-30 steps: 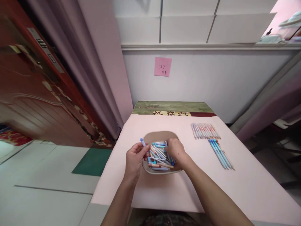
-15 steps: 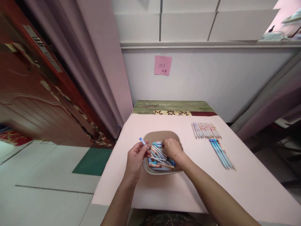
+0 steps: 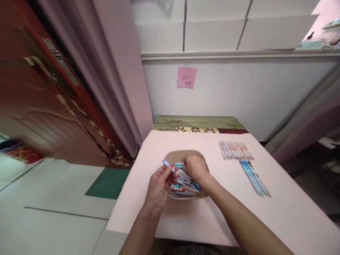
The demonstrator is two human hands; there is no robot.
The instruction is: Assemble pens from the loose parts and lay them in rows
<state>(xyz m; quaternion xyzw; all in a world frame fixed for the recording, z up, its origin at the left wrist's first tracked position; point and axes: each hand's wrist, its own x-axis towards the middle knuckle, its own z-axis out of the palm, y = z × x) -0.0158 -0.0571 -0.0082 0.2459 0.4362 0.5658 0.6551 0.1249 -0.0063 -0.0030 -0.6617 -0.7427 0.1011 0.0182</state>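
Got my left hand (image 3: 159, 186) pinched on a slim pale-blue plastic pen (image 3: 166, 164) slanting over the left of a rounded beige bin (image 3: 175, 156) toward my right hand (image 3: 196, 168), whose grip I can't make out tbh.

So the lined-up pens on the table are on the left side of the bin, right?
Not quite: the head view shows that the lined-up pens on the table are on the right side of the bin.

Bare forearms (image 3: 233, 214), dark patterned clothing (image 3: 192, 250)
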